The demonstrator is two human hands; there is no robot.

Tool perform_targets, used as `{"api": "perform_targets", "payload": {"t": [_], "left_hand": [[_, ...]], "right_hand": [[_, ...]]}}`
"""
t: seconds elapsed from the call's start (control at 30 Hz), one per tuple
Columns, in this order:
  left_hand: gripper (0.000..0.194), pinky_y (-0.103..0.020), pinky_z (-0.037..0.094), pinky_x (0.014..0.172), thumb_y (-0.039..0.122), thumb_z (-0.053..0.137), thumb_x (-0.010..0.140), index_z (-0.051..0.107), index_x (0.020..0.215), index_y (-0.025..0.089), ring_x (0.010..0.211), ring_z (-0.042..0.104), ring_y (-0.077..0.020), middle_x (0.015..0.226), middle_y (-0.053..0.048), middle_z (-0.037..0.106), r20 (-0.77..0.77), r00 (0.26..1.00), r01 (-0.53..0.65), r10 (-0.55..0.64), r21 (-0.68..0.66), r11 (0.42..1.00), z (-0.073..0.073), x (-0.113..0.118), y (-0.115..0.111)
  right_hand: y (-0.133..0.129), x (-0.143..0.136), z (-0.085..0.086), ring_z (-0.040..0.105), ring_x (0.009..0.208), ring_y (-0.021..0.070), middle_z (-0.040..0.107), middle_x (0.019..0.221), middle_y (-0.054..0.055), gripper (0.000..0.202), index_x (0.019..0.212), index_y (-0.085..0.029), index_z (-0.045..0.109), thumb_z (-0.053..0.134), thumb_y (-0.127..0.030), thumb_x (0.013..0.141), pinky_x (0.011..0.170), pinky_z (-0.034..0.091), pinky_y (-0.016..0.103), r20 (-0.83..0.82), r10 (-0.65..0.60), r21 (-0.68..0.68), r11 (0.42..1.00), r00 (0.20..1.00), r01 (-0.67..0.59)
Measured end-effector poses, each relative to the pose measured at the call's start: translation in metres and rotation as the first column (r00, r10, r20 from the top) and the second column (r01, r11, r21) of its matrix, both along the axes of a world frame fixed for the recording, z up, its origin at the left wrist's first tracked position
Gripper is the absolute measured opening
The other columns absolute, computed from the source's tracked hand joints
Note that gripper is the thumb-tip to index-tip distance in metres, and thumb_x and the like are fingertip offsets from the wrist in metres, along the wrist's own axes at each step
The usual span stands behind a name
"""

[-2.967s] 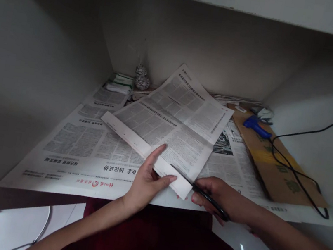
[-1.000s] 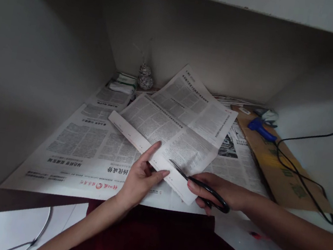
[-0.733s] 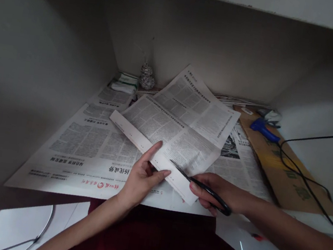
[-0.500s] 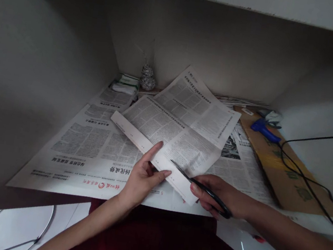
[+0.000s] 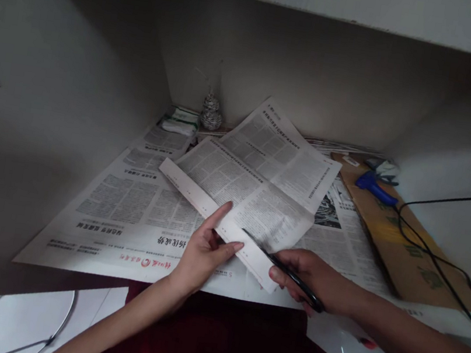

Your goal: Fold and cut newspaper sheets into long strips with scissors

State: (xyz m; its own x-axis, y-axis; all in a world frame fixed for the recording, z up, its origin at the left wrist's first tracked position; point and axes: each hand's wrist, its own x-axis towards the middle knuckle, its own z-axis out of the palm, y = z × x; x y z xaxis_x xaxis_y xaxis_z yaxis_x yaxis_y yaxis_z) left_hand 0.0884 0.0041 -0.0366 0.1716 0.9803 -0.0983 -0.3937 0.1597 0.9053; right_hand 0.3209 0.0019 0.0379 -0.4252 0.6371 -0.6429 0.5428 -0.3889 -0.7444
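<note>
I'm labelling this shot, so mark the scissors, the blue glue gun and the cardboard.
Scissors [image 5: 299,287]: head view, on the black handle.
Glue gun [image 5: 376,188]: head view, on the blue body.
Cardboard [image 5: 396,271]: head view, on its near part.

The cardboard [image 5: 412,256] and looping black cable [image 5: 439,263] obstruct the right; open newspaper [image 5: 112,196] spreads left.

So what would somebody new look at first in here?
Probably the black scissors in the right hand, with their blade over the folded newspaper sheet that the left hand holds in the middle. Next, the bright blue tool with a black cord, lying on the brown cardboard at the right.
</note>
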Motion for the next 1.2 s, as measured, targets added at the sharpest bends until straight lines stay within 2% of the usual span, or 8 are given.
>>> {"api": "perform_targets", "payload": {"t": [0.1,0.23,0.47,0.7,0.93,1.03,1.13,1.2], "left_hand": [[0.091,-0.027,0.056,0.082,0.024,0.084,0.075,0.04,0.155,0.027,0.091,0.066,-0.0153,0.11,-0.004,0.074,0.008,1.0,0.016,-0.016,0.0,1.0,0.0,-0.001,0.0],[0.092,-0.023,0.051,0.066,0.025,0.084,0.076,0.038,0.156,0.027,0.07,0.059,-0.0105,0.087,0.0,0.071,0.025,0.999,0.032,-0.032,-0.01,0.999,0.001,-0.002,0.0],[0.094,-0.024,0.05,0.063,0.026,0.085,0.075,0.038,0.156,0.024,0.068,0.058,-0.0114,0.081,0.0,0.067,0.038,0.999,0.028,-0.027,-0.024,0.999,0.002,-0.001,-0.001],[0.093,-0.021,0.044,0.057,0.026,0.084,0.076,0.038,0.156,0.026,0.061,0.052,-0.0081,0.074,0.004,0.064,0.012,0.999,0.037,-0.037,-0.02,0.999,0.001,-0.002,0.0],[0.093,-0.027,0.053,0.071,0.025,0.085,0.074,0.039,0.155,0.028,0.079,0.063,-0.0137,0.103,-0.004,0.072,0.014,0.999,0.041,-0.041,-0.012,0.999,0.002,0.0,-0.001],[0.082,-0.03,0.055,0.078,0.026,0.086,0.074,0.05,0.148,0.026,0.09,0.065,-0.017,0.111,-0.007,0.071,-0.011,0.999,-0.048,0.048,-0.007,0.999,0.002,-0.003,0.002],[0.069,-0.03,0.055,0.072,0.029,0.083,0.076,0.059,0.14,0.024,0.081,0.065,-0.0171,0.093,-0.003,0.071,-0.118,0.98,-0.159,0.158,0.007,0.987,0.001,-0.012,0.009],[0.069,-0.027,0.05,0.059,0.03,0.083,0.076,0.059,0.141,0.023,0.064,0.06,-0.0145,0.072,0.001,0.065,-0.195,0.968,-0.154,0.157,0.033,0.988,0.0,-0.019,0.014]], "right_hand": [[0.007,-0.004,0.0,0.045,0.038,0.0056,0.051,0.054,-0.008,0.046,0.078,-0.019,0.053,0.069,-0.062,0.086,0.039,0.038,0.018,0.016,0.022,-0.017,1.0,1.0,-0.022],[0.018,-0.011,0.0,0.049,0.041,0.0071,0.053,0.055,-0.006,0.049,0.076,-0.019,0.053,0.069,-0.064,0.085,0.043,0.041,0.02,0.053,0.076,0.043,0.996,0.996,-0.079],[0.019,-0.012,-0.001,0.049,0.041,0.0073,0.052,0.055,-0.007,0.049,0.076,-0.02,0.052,0.067,-0.066,0.086,0.044,0.044,0.02,0.04,0.101,0.06,0.993,0.994,-0.104],[0.01,-0.013,-0.001,0.048,0.04,0.0078,0.051,0.053,-0.006,0.052,0.076,-0.02,0.052,0.065,-0.069,0.085,0.038,0.041,0.019,0.061,0.037,0.07,0.997,0.997,-0.041],[0.01,-0.01,-0.006,0.046,0.038,0.0064,0.05,0.05,-0.008,0.049,0.069,-0.021,0.049,0.071,-0.061,0.085,0.037,0.037,0.018,0.039,0.026,0.106,0.994,0.999,-0.03],[0.011,-0.006,-0.008,0.048,0.038,0.0074,0.051,0.05,-0.007,0.049,0.068,-0.021,0.049,0.07,-0.061,0.086,0.038,0.038,0.019,0.037,0.046,0.112,0.992,0.998,-0.05],[0.012,-0.001,-0.008,0.05,0.039,0.0085,0.052,0.051,-0.007,0.049,0.068,-0.021,0.049,0.069,-0.062,0.086,0.039,0.04,0.02,0.052,0.082,0.119,0.989,0.995,-0.088],[0.013,0.0,-0.006,0.05,0.04,0.0091,0.053,0.053,-0.006,0.049,0.071,-0.021,0.049,0.068,-0.064,0.086,0.039,0.04,0.021,0.067,0.098,0.109,0.989,0.993,-0.104]]}}
